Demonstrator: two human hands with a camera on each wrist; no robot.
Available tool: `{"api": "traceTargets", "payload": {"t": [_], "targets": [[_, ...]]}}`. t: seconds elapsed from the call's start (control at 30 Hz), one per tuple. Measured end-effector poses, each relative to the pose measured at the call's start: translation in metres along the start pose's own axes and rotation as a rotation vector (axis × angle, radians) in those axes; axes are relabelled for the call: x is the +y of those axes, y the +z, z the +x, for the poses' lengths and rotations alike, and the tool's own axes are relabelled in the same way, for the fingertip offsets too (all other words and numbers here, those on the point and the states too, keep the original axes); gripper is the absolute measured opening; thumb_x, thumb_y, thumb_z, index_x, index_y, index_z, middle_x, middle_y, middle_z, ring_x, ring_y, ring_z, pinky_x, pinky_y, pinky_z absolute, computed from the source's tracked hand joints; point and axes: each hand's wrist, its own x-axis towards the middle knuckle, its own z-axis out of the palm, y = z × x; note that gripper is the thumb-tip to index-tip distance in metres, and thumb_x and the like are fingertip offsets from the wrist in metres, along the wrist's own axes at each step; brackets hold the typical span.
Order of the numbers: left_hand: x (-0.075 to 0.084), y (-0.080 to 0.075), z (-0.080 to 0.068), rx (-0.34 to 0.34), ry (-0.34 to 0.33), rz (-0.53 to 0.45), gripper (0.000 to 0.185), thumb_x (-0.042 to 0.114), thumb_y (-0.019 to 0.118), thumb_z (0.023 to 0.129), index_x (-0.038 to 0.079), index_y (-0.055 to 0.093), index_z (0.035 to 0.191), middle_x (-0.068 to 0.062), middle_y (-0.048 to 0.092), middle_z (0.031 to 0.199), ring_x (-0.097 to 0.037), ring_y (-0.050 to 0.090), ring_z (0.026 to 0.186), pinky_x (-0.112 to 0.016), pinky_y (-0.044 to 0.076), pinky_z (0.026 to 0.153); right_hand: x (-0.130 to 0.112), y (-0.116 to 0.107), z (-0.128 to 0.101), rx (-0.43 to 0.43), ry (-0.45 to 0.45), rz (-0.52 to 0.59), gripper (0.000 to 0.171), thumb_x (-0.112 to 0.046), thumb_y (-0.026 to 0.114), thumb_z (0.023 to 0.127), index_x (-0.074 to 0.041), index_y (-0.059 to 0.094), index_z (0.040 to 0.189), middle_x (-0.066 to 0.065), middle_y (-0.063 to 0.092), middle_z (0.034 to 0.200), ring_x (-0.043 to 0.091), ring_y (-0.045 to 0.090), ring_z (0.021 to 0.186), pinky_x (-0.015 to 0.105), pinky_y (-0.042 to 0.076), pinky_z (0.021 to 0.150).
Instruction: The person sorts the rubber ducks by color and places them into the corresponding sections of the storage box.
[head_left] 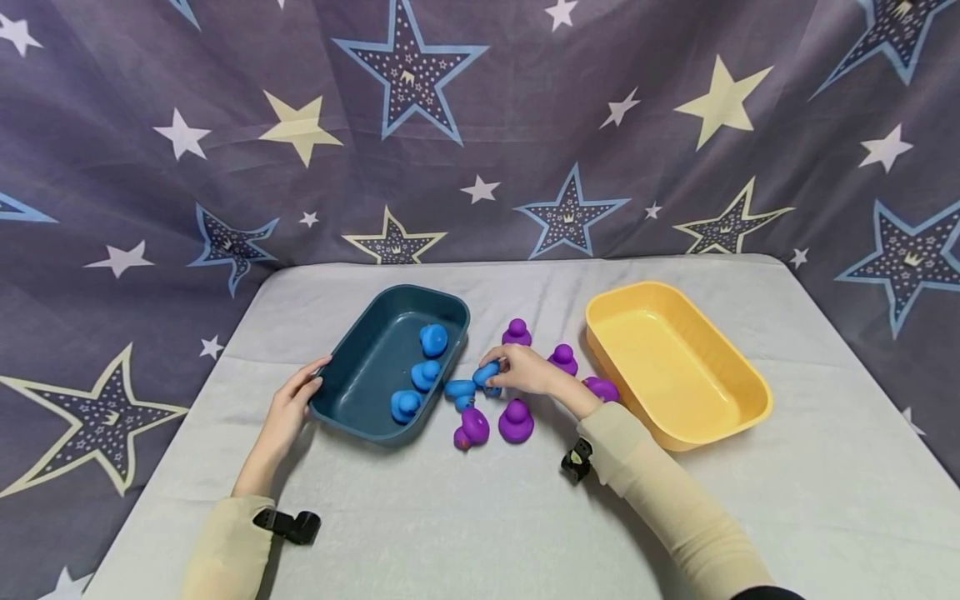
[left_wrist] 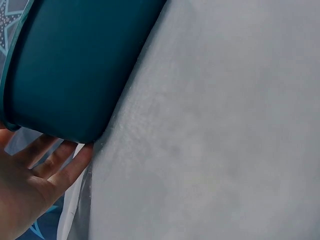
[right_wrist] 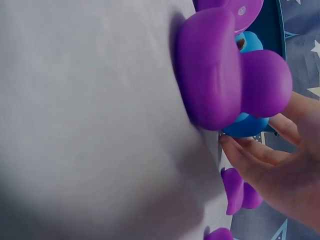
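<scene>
My right hand (head_left: 528, 371) pinches a blue duck (head_left: 486, 374) just right of the teal bin (head_left: 358, 379), which my left hand (head_left: 291, 400) touches with near-straight fingers. Crowded this close, a sideways swing could knock the loose blue duck (head_left: 457, 389) beside it. A purple duck (right_wrist: 210, 70) hides much of my pinch from the right wrist; whether mine touches the cloth (head_left: 420, 517), I can't tell.
</scene>
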Motion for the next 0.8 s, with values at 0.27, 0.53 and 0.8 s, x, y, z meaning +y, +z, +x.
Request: {"api": "traceTargets", "payload": {"t": [0.27, 0.53, 0.8], "targets": [[0.0003, 0.0003, -0.0004, -0.006, -0.006, -0.007, 0.037, 0.013, 0.041, 0.094, -0.003, 0.042, 0.128, -0.002, 0.045, 0.091, -0.002, 0.028, 0.045, -0.027, 0.031, 0.044, 0.0022, 0.0003, -0.0016, 0.015, -0.017, 0.027, 0.021, -0.008, 0.065, 0.078, -0.003, 0.063, 0.098, 0.007, 0.061, 0.098, 0.016, 0.055, 0.084, 0.025, 0.044, 0.074], [0.0000, 0.0005, -0.0001, -0.005, 0.003, -0.012, 0.037, 0.012, 0.041, 0.094, -0.004, 0.042, 0.127, -0.002, 0.045, 0.087, -0.002, 0.027, 0.043, -0.025, 0.029, 0.042, 0.0025, -0.0023, -0.0018, 0.037, -0.034, 0.034, 0.021, -0.010, 0.065, 0.078, -0.004, 0.063, 0.098, 0.006, 0.060, 0.098, 0.016, 0.055, 0.084, 0.026, 0.044, 0.076], [0.0002, 0.0006, -0.0005, -0.007, 0.005, -0.002, 0.037, 0.012, 0.040, 0.094, -0.004, 0.042, 0.127, -0.003, 0.044, 0.091, -0.002, 0.029, 0.047, -0.024, 0.031, 0.045, -0.0036, -0.0087, -0.0027, 0.047, -0.045, 0.050, 0.023, -0.008, 0.066, 0.077, -0.002, 0.062, 0.099, 0.007, 0.059, 0.098, 0.016, 0.055, 0.084, 0.025, 0.045, 0.074]]}}
